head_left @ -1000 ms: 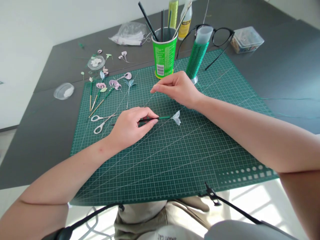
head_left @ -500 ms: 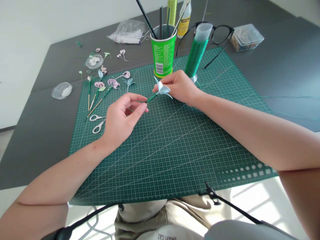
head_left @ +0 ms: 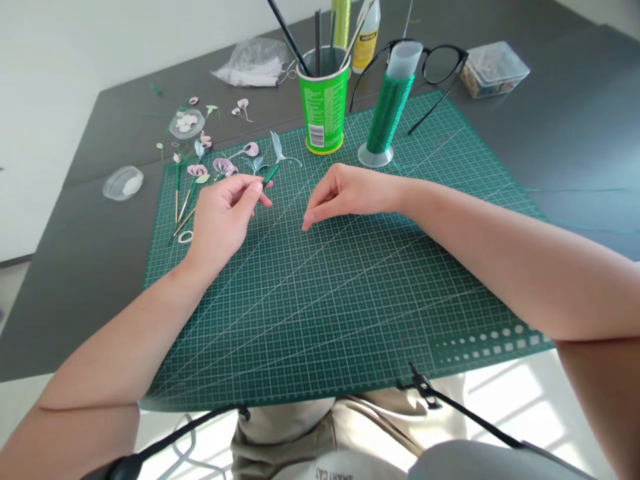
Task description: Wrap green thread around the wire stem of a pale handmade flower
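My left hand (head_left: 223,210) pinches the green-wrapped stem of a small pale blue flower (head_left: 277,148) between thumb and fingers. The petals point up and away, and the lower stem is hidden in the hand. To the right, my right hand (head_left: 340,193) hovers over the green cutting mat (head_left: 325,287), its thumb and fingertips pressed together and pointing down. Whatever they hold, if anything, is too small to make out. Behind that hand a spool of green thread (head_left: 391,110) stands upright on its white base. One scissors handle loop (head_left: 185,237) shows beside my left wrist.
Several handmade flowers (head_left: 223,166) lie at the mat's upper left, near two clear dishes (head_left: 123,183). A green cup (head_left: 325,110) holding tools stands at the back, with glasses (head_left: 443,67), a glue bottle (head_left: 367,43) and a clear box (head_left: 495,70) nearby.
My left hand has shifted left with the flower, which now stands more upright. My right hand has come away from the flower and moved lower, uncovering the spool's base.
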A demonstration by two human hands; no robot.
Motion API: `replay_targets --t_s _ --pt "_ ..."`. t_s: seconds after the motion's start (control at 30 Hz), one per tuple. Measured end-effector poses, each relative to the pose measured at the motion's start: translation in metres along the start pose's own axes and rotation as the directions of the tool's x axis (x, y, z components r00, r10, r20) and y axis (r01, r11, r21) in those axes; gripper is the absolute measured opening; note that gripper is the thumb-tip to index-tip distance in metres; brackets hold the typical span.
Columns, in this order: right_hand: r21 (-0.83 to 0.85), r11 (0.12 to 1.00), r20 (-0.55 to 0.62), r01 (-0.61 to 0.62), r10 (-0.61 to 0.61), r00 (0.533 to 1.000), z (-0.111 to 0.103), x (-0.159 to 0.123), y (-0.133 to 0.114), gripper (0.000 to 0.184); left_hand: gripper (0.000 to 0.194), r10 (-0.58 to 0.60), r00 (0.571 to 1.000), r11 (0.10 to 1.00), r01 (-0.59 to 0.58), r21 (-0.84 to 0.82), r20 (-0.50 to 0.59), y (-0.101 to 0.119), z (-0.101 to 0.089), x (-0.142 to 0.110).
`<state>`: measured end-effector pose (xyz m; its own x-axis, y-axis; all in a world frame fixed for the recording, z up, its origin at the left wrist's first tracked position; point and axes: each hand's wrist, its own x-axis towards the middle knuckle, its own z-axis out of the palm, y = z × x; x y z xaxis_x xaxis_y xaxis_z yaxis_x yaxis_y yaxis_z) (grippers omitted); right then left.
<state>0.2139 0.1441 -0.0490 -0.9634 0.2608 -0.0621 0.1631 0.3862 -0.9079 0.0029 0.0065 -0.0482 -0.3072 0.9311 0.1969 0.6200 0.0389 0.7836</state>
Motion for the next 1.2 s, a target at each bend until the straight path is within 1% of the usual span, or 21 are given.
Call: replay_targets --t_s 0.1,0.17,0.23,0.3,0.4,0.5,0.67,0.77,0.83,1.0,1.07,1.2 --pt "0.163 0.986 0.104 0.031 -0.048 0.993 0.000 -0.004 -0.003 0.024 0.022 0.017 0.993 0.991 -0.032 0.127 0.117 0.002 0.002 -0.003" --pt "0.256 0.964 0.102 0.077 -0.106 0.989 0.000 -0.006 -0.005 0.023 0.024 0.010 0.977 0.984 -0.048 0.174 0.214 0.005 0.004 -0.005" --pt "0.326 0.936 0.021 0.130 -0.145 0.989 0.000 -0.007 -0.007 0.026 0.029 0.007 0.956 0.981 -0.063 0.182 0.292 0.008 0.007 -0.008" --pt "0.365 0.913 -0.096 0.181 -0.157 0.983 0.001 -0.007 -0.008 0.029 0.031 0.025 0.939 0.983 -0.086 0.163 0.342 0.010 0.008 -0.011" --pt "0.351 0.910 -0.233 0.221 -0.143 0.962 0.001 -0.006 -0.009 0.028 0.028 0.075 0.904 0.985 -0.134 0.112 0.420 0.011 0.010 -0.014" --pt "0.293 0.932 -0.332 0.212 -0.109 0.937 0.005 -0.005 -0.012 0.024 0.027 0.114 0.868 0.984 -0.166 0.065 0.483 0.012 0.011 -0.018" --pt "0.200 0.968 -0.459 0.149 -0.042 0.887 0.012 -0.003 -0.020 0.017 0.025 0.150 0.861 0.980 -0.193 0.040 0.486 0.014 0.011 -0.022" --pt "0.178 0.976 -0.505 0.126 -0.019 0.863 0.014 -0.002 -0.021 0.018 0.025 0.144 0.867 0.980 -0.192 0.052 0.478 0.016 0.010 -0.022" --pt "0.173 0.978 -0.517 0.118 -0.012 0.856 0.014 -0.001 -0.020 0.019 0.025 0.140 0.871 0.979 -0.192 0.063 0.471 0.016 0.009 -0.022" --pt "0.181 0.978 -0.511 0.102 0.005 0.860 0.012 0.001 -0.013 0.014 0.023 0.153 0.870 0.977 -0.206 0.063 0.469 0.018 0.008 -0.023" --pt "0.205 0.974 -0.491 0.092 0.021 0.871 0.011 0.002 -0.008 0.013 0.022 0.156 0.877 0.978 -0.203 0.056 0.454 0.020 0.008 -0.024" --pt "0.292 0.954 -0.438 0.066 0.072 0.896 0.009 0.002 -0.002 0.017 0.020 0.172 0.896 0.976 -0.212 0.053 0.409 0.022 0.008 -0.026"
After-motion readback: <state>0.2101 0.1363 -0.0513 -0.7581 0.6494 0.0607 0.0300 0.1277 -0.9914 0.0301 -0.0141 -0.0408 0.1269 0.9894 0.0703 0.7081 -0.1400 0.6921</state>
